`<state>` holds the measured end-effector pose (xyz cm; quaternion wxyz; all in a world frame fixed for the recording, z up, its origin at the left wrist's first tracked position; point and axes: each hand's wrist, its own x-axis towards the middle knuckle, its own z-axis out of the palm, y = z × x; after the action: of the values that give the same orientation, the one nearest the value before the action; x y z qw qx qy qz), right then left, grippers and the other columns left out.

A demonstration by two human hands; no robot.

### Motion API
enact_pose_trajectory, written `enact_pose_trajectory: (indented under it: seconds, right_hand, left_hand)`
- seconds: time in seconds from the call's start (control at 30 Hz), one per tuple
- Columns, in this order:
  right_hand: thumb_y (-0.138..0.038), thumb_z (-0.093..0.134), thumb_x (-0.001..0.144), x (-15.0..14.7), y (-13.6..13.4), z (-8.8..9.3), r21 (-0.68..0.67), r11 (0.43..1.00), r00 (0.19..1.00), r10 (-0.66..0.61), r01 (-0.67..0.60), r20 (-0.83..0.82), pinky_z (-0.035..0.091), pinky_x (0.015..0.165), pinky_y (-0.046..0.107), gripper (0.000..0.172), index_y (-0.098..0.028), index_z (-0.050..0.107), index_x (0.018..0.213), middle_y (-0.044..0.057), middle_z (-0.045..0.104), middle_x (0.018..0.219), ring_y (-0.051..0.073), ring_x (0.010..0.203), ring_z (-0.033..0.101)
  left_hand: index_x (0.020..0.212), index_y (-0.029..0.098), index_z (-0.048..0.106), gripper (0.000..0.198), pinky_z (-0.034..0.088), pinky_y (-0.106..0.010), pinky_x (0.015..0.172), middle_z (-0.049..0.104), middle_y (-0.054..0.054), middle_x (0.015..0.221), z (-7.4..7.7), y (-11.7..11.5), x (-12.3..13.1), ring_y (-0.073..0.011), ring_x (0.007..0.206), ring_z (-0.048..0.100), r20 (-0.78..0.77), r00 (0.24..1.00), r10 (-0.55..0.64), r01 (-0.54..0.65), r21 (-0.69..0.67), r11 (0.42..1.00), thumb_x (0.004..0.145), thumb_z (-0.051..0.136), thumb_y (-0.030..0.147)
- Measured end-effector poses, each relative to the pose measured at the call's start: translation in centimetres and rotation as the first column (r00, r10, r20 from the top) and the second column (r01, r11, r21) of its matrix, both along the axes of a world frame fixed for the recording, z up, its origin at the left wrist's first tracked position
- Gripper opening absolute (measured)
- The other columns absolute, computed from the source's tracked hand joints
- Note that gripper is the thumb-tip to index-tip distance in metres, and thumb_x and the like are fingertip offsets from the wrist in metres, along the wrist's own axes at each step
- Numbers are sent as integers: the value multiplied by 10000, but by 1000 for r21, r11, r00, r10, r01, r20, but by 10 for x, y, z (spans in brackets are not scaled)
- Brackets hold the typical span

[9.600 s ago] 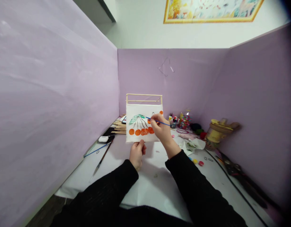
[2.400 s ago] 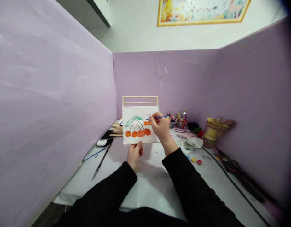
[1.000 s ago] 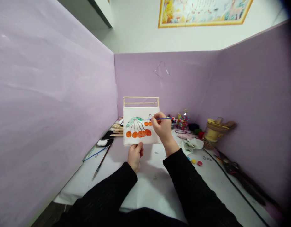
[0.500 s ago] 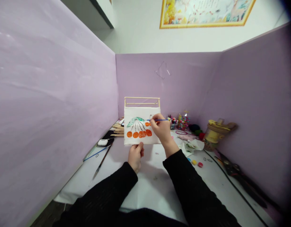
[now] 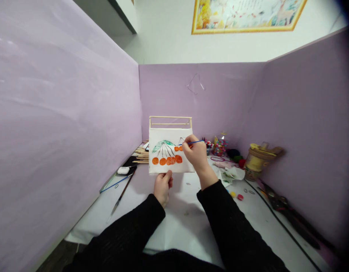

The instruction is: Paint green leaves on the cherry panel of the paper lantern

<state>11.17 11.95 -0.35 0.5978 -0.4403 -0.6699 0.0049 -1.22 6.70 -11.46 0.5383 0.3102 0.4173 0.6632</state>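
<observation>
My left hand [image 5: 162, 186] pinches the bottom edge of a white panel [image 5: 163, 151] set in a light wooden stick frame [image 5: 170, 121], holding it upright above the table. Painted on the panel are orange round fruits, dark stems and a green leaf. My right hand [image 5: 196, 155] is closed on a thin blue paintbrush [image 5: 197, 142], its tip resting on the panel near the upper orange dots at the right side. The right hand covers the panel's right part.
On the white table [image 5: 180, 219] lie two brushes [image 5: 120, 189], a white earbud case [image 5: 123, 170] and wooden sticks [image 5: 141, 154] at left. Bead jars [image 5: 219, 146], crumpled tissue [image 5: 231, 173], a yellow-lidded jar [image 5: 256, 160] and pliers [image 5: 279, 202] are at right. Purple partitions enclose three sides.
The right hand has shifted a little to the right along the panel with the brush. The left hand and panel have stayed almost in place.
</observation>
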Motion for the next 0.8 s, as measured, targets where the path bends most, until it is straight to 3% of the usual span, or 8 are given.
enact_pose_trajectory:
  seconds: [0.33,0.8]
  right_hand:
    - [-218,491,734,2,-3,2,9,997,995,79,-79,-54,339,558,225,86,-201,521,654,-43,516,550,101,519,456]
    - [-221,488,734,3,1,0,-17,1000,999,24,-24,-31,343,566,230,94,-201,522,648,-33,529,548,113,532,483]
  left_hand:
    - [646,161,509,439,291,-204,465,484,53,532,0,1,0,-50,459,393,24,1000,-3,3,-11,1000,568,792,487]
    - [649,161,506,447,282,-202,459,487,52,535,0,1,1,-47,456,395,28,1000,8,-8,-16,1000,564,797,489]
